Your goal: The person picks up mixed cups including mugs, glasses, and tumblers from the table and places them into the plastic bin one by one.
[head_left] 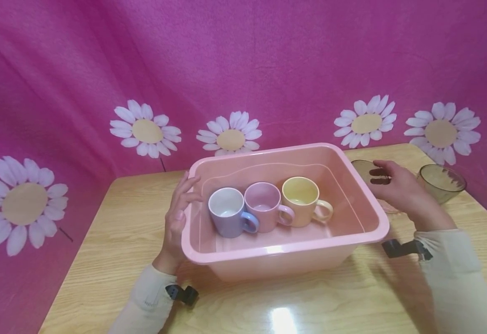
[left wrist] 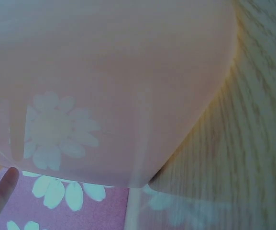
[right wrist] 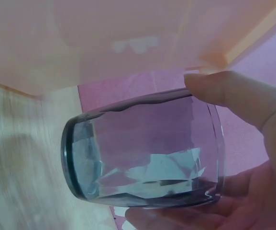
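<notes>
A pink plastic basin stands on the table. Inside it, three mugs line up: a blue one with a white interior, a pink one and a yellow one, their handles pointing right. My left hand holds the basin's left rim, fingers bent over the edge. Behind the basin's right side, my right hand grips a clear tinted drinking glass near its rim. The thumb lies on one side and the fingers on the other. In the head view, the basin and hand partly hide this glass.
A second tinted glass stands on the wooden table, right of my right hand. A small pinkish thing shows below that hand, partly hidden. A magenta cloth with daisies hangs behind the table.
</notes>
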Demonstrator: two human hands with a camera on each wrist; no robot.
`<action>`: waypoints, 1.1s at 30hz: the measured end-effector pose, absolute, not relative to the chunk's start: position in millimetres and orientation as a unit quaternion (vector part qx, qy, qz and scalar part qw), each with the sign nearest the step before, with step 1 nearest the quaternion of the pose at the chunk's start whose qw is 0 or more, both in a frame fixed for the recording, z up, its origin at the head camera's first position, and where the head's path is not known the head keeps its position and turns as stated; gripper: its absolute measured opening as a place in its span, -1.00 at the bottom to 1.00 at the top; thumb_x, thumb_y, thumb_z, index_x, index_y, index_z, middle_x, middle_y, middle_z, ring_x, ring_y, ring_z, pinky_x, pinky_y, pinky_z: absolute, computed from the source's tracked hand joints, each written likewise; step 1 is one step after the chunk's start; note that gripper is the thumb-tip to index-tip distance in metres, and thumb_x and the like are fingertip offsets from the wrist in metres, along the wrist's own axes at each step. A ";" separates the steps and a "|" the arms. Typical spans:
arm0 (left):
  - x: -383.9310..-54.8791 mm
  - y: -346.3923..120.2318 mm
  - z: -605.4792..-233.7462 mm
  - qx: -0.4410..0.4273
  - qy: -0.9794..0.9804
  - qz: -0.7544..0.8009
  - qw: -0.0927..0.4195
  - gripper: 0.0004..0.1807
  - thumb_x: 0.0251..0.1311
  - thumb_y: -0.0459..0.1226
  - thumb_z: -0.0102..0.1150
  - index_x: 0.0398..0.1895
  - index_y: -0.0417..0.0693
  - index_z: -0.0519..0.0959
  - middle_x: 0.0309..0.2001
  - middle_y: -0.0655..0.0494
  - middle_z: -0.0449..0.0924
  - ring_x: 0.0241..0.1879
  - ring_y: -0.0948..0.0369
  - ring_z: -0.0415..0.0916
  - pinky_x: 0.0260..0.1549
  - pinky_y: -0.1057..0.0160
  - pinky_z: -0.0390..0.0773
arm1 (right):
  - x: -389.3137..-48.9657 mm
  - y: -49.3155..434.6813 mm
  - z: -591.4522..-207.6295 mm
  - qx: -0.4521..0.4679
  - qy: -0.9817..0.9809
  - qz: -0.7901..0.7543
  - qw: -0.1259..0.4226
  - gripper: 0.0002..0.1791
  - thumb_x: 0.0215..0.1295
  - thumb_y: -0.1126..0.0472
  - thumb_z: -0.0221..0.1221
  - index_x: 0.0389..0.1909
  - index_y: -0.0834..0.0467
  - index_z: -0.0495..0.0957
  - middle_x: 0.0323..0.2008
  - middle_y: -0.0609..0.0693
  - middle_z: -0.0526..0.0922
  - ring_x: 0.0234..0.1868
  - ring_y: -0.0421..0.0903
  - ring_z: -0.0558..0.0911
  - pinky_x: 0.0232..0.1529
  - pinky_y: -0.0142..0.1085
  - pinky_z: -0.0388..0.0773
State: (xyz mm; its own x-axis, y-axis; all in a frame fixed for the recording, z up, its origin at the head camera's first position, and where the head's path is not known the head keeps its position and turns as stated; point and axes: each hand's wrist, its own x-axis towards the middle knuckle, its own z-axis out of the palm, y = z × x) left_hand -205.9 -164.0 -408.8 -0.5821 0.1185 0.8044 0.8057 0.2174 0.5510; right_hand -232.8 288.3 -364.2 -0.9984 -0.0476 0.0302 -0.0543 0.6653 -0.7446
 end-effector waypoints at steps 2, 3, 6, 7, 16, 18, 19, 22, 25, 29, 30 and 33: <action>-206.6 -164.3 -410.0 -0.322 -0.714 -0.534 0.319 -0.48 0.28 -0.06 -0.43 -0.25 -0.33 0.44 0.29 -0.18 0.32 0.45 -0.15 -0.08 0.40 -0.12 -0.14 | -231.4 290.0 -362.3 0.018 -0.910 0.415 -0.003 -0.02 0.27 0.00 0.20 0.46 0.38 -0.13 0.30 0.48 0.22 0.28 0.40 0.30 0.17 0.11 0.40; -206.9 -164.4 -410.5 -0.322 -0.714 -0.534 0.318 -0.47 0.28 -0.06 -0.43 -0.25 -0.33 0.44 0.29 -0.19 0.32 0.45 -0.15 -0.09 0.40 -0.12 -0.14 | -230.5 289.9 -361.3 0.013 -0.908 0.418 -0.004 0.00 0.27 -0.03 0.20 0.46 0.37 -0.15 0.31 0.47 0.22 0.29 0.39 0.30 0.17 0.11 0.39; -207.4 -164.5 -411.8 -0.321 -0.715 -0.535 0.316 -0.46 0.29 -0.04 -0.43 -0.25 -0.33 0.43 0.29 -0.21 0.31 0.45 -0.16 -0.10 0.40 -0.12 -0.14 | -229.7 290.4 -360.3 0.004 -0.902 0.432 -0.002 0.02 0.27 -0.06 0.19 0.47 0.35 -0.19 0.32 0.47 0.19 0.28 0.38 0.30 0.04 -0.16 0.56; -207.4 -164.5 -412.1 -0.320 -0.715 -0.536 0.316 -0.46 0.29 -0.03 -0.43 -0.25 -0.33 0.43 0.29 -0.21 0.31 0.45 -0.17 -0.10 0.40 -0.12 -0.14 | -229.8 290.3 -360.1 0.003 -0.899 0.438 0.001 0.02 0.27 -0.06 0.19 0.47 0.36 -0.20 0.32 0.49 0.18 0.27 0.38 0.31 -0.04 -0.29 0.58; -207.1 -164.3 -411.1 -0.318 -0.709 -0.547 0.310 -0.46 0.29 -0.02 -0.41 -0.23 -0.32 0.44 0.29 -0.23 0.30 0.46 -0.13 -0.10 0.41 -0.10 -0.14 | -225.8 289.8 -352.3 -0.040 -0.893 0.448 0.026 0.14 0.18 -0.22 0.21 0.49 0.29 -0.22 0.35 0.41 0.20 0.29 0.34 0.30 -0.05 -0.27 0.58; -207.1 -164.2 -411.1 -0.318 -0.710 -0.548 0.309 -0.46 0.29 -0.03 -0.41 -0.22 -0.33 0.44 0.29 -0.23 0.30 0.46 -0.13 -0.11 0.41 -0.10 -0.14 | -224.8 289.9 -350.5 -0.052 -0.892 0.447 0.028 0.16 0.16 -0.26 0.20 0.50 0.26 -0.23 0.37 0.38 0.18 0.32 0.34 0.27 0.11 0.00 0.49; -207.1 -164.2 -411.1 -0.318 -0.710 -0.548 0.308 -0.46 0.29 -0.03 -0.41 -0.22 -0.33 0.44 0.29 -0.23 0.30 0.46 -0.12 -0.11 0.41 -0.10 -0.14 | -224.4 290.0 -350.0 -0.056 -0.891 0.450 0.031 0.17 0.16 -0.26 0.20 0.50 0.26 -0.24 0.38 0.38 0.17 0.33 0.35 0.25 0.16 0.12 0.41; -207.2 -164.2 -410.9 -0.317 -0.710 -0.548 0.309 -0.45 0.29 -0.03 -0.41 -0.23 -0.34 0.43 0.29 -0.23 0.30 0.46 -0.12 -0.11 0.41 -0.10 -0.14 | -223.7 290.2 -348.8 -0.066 -0.886 0.459 0.035 0.19 0.13 -0.29 0.21 0.51 0.23 -0.25 0.41 0.35 0.14 0.35 0.35 0.23 0.20 0.25 0.29; -207.2 -164.1 -410.9 -0.317 -0.710 -0.547 0.310 -0.44 0.29 -0.02 -0.41 -0.23 -0.36 0.43 0.29 -0.23 0.30 0.46 -0.12 -0.11 0.41 -0.10 -0.14 | -222.8 290.6 -347.8 -0.079 -0.882 0.462 0.044 0.21 0.09 -0.32 0.22 0.51 0.20 -0.23 0.42 0.31 0.13 0.35 0.33 0.24 0.19 0.25 0.30; -207.0 -163.9 -410.8 -0.318 -0.709 -0.548 0.311 -0.44 0.29 -0.03 -0.41 -0.24 -0.37 0.43 0.29 -0.23 0.30 0.46 -0.12 -0.10 0.41 -0.09 -0.14 | -221.3 290.9 -346.1 -0.095 -0.880 0.461 0.065 0.16 0.05 -0.33 0.24 0.52 0.11 -0.12 0.41 0.27 0.17 0.34 0.28 0.29 0.17 0.20 0.35; -207.1 -163.8 -410.7 -0.319 -0.708 -0.548 0.311 -0.44 0.29 -0.03 -0.41 -0.24 -0.37 0.43 0.29 -0.23 0.30 0.46 -0.12 -0.10 0.41 -0.08 -0.14 | -221.2 291.0 -345.7 -0.097 -0.879 0.462 0.071 0.14 0.05 -0.33 0.24 0.52 0.07 -0.09 0.41 0.25 0.18 0.34 0.27 0.29 0.18 0.19 0.35; -207.2 -163.8 -410.1 -0.321 -0.706 -0.548 0.313 -0.43 0.29 -0.02 -0.41 -0.24 -0.37 0.43 0.28 -0.24 0.31 0.45 -0.14 -0.10 0.42 -0.07 -0.14 | -220.4 291.5 -344.2 -0.102 -0.875 0.466 0.083 0.09 0.05 -0.31 0.26 0.52 -0.02 -0.04 0.42 0.22 0.19 0.34 0.23 0.31 0.18 0.16 0.36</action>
